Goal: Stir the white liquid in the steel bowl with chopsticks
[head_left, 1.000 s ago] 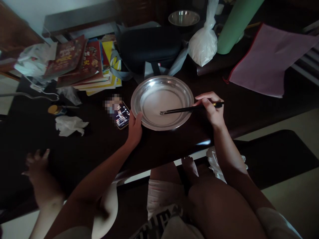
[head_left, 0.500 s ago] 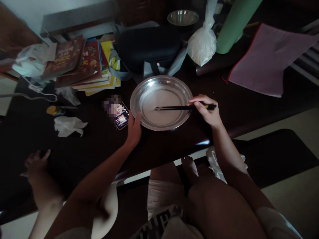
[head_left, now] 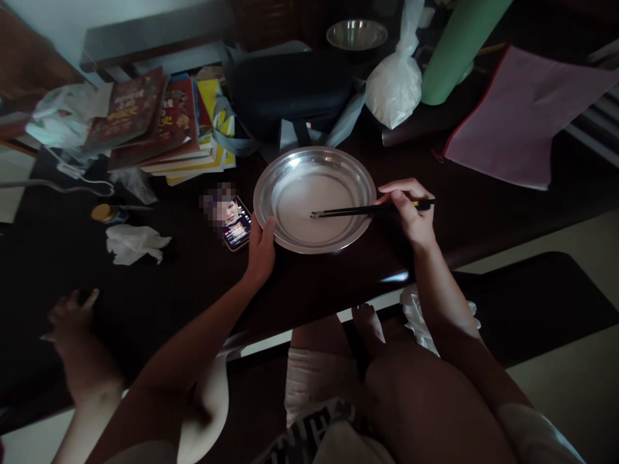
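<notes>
Lap and bare knees nearest, tucked under the dark table (head_left: 193, 277) edge. Off to the near left, another person's hand (head_left: 72, 316), fingers spread, holding nothing. Next out, left hand (head_left: 261, 248) clamped on the near-left rim of the steel plate (head_left: 290, 161), thumb on top. Right hand (head_left: 411, 212) pinched closed round black chopsticks (head_left: 348, 211), tips down on the plate floor right of centre. Looks like stirring or scraping in the plate; next stroke calls for a steady rim hold and flat tips. Phone (head_left: 236, 225) just beside the left hand, crumpled tissue (head_left: 135, 243) further left. Farther back: books (head_left: 159, 122), black case (head_left: 290, 90), white bag (head_left: 394, 87), pink cloth (head_left: 517, 116).
</notes>
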{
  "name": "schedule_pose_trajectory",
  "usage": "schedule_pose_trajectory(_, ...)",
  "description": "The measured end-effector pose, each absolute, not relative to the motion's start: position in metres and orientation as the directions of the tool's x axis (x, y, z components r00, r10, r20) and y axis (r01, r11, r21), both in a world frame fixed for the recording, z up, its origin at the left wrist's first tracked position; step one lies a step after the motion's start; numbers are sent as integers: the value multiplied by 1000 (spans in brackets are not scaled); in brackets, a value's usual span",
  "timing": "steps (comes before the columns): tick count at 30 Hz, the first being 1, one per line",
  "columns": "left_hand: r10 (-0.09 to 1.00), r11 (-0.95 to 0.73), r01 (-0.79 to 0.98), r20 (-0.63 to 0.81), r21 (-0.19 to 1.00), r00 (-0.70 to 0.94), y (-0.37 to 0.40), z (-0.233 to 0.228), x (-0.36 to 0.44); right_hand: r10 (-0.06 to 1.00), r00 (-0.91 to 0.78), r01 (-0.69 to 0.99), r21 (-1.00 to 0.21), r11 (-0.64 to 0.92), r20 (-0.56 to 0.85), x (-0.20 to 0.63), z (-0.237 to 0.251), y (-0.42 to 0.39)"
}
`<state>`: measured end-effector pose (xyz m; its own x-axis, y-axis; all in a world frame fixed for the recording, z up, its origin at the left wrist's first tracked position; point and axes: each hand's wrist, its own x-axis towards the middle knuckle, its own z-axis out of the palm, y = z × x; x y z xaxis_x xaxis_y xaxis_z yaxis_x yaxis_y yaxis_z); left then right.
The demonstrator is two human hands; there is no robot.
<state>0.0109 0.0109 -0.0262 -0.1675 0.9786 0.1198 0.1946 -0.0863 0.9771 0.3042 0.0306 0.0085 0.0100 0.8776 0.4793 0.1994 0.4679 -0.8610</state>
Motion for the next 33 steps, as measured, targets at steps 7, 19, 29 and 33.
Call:
schedule_pose_trajectory(7, 979, -77, 196, 111, 978, -169, 11, -27, 10, 862, -47, 235, -834, 500, 504, 304, 9, 31)
schedule_pose_trajectory(19, 978, -90, 173, 120, 981, -170, 12, -30, 9, 861, 8, 194, -845, 498, 509, 304, 8, 32)
schedule_pose_trajectory(29, 976, -77, 172, 110, 982, -187, 12, -27, 10, 864, 9, 182, -850, 494, 503, 305, 8, 32)
schedule_pose_trajectory(33, 978, -91, 181, 122, 979, -167, 12, -28, 10, 884, -59, 184, -865, 467, 464, 304, 8, 31)
